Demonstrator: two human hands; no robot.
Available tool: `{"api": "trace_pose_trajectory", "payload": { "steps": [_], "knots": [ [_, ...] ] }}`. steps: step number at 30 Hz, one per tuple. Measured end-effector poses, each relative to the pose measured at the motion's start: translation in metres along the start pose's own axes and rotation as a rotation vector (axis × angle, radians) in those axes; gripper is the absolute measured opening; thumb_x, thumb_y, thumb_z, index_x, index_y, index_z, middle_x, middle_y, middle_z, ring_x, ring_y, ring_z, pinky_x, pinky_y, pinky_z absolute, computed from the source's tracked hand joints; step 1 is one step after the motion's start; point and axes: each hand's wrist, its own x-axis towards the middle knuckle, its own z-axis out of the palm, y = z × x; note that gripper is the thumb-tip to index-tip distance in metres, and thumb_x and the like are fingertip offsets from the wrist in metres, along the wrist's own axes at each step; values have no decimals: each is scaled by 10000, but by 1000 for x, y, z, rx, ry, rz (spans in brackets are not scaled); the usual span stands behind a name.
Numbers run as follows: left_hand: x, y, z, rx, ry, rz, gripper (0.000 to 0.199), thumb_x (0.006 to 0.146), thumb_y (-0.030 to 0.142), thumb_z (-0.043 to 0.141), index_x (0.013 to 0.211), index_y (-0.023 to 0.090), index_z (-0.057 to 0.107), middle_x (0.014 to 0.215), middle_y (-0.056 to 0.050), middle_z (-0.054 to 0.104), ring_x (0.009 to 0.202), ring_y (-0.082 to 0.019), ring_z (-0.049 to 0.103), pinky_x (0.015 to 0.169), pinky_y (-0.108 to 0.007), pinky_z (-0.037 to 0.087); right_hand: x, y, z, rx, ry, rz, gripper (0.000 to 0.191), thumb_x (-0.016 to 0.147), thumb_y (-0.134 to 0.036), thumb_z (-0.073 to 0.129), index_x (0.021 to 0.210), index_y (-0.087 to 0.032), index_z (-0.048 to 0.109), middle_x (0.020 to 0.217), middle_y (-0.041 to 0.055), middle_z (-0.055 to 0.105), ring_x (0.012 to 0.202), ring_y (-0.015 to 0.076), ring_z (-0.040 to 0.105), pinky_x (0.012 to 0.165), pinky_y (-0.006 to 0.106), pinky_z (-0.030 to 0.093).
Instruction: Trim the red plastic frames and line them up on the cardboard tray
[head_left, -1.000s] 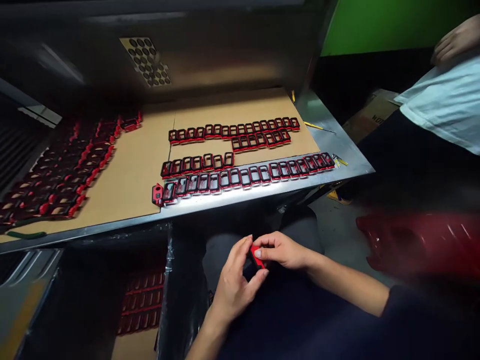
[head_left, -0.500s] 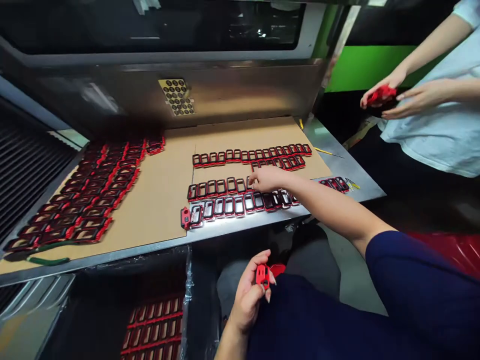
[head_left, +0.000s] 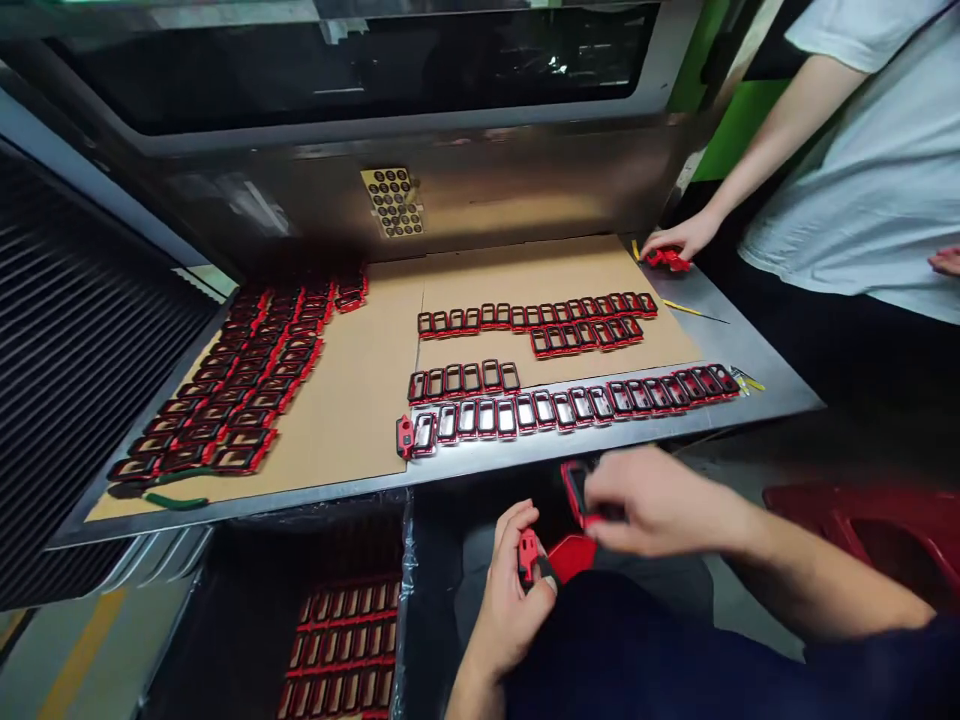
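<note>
Head view. Your left hand (head_left: 506,600), fingers curled, pinches the red part (head_left: 529,552); your right hand (head_left: 652,500), blurred, is closed on the frame (head_left: 574,490). The frame lies right of the part and slightly farther out, apart from it, its long axis running roughly away from you.
</note>
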Motion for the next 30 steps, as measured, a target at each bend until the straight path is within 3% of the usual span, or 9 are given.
{"api": "trace_pose_trajectory", "payload": {
  "steps": [2,5,9,12,15,19,24,27,30],
  "knots": [
    [1,9,-2,145,-50,58,620,750,189,640,1354,264,517,1458,-111,420,1335,-310,434,1115,-466,368,-23,-7,44,248,17,6,147,814,-298,672,753,-164,667,685,21,622,641,124,543,603,225,343],
    [4,12,2,150,-132,13,541,799,223,620,1329,253,514,1326,-101,518,1243,-286,511,1106,-476,378,-43,-9,98,689,222,104,223,864,-366,657,853,-144,661,770,23,641,679,114,556,653,216,415],
    [6,8,15,-37,-230,-93,646,780,413,730,1357,266,478,1291,-86,529,1140,-269,564,1009,-415,460,-59,-8,128,923,345,47,242,886,-376,681,873,-137,646,806,16,644,710,106,555,697,224,446],
    [5,11,22,-29,-255,-116,776,680,446,837,1349,262,491,1328,-94,506,1156,-275,557,989,-388,470,-67,-11,126,859,422,5,212,893,-347,678,861,-139,646,793,19,636,715,112,554,704,236,444],
    [5,12,24,38,-174,-127,703,647,448,872,1245,240,565,1204,-80,556,1046,-243,586,918,-356,490,-77,-14,117,669,468,40,177,862,-303,683,811,-149,613,726,0,590,686,113,511,689,243,415],
    [6,4,34,-31,-158,-141,381,735,447,822,963,206,635,1024,-41,585,838,-165,585,779,-293,498,-88,-13,97,263,288,103,185,795,-268,712,728,-167,573,672,-14,533,669,125,446,626,260,326],
    [9,1,59,-224,-157,-427,490,728,503,823,1048,203,607,832,19,582,560,-77,502,529,-217,449,-86,-7,76,-233,180,-97,71,833,-207,668,786,-167,632,755,43,580,758,187,455,635,304,309],
    [9,6,67,-373,-158,-543,512,757,469,807,1146,195,618,857,3,612,559,-79,535,508,-215,489,-83,1,78,-273,272,-247,105,917,-188,595,837,-164,659,821,60,614,808,199,501,695,322,385],
    [9,8,68,-537,-136,-591,455,749,409,813,1105,181,646,873,-20,635,602,-100,576,483,-205,505,-82,7,92,-142,400,-268,162,968,-169,520,1007,-166,678,925,71,665,914,205,577,790,338,464]
  ]
}}
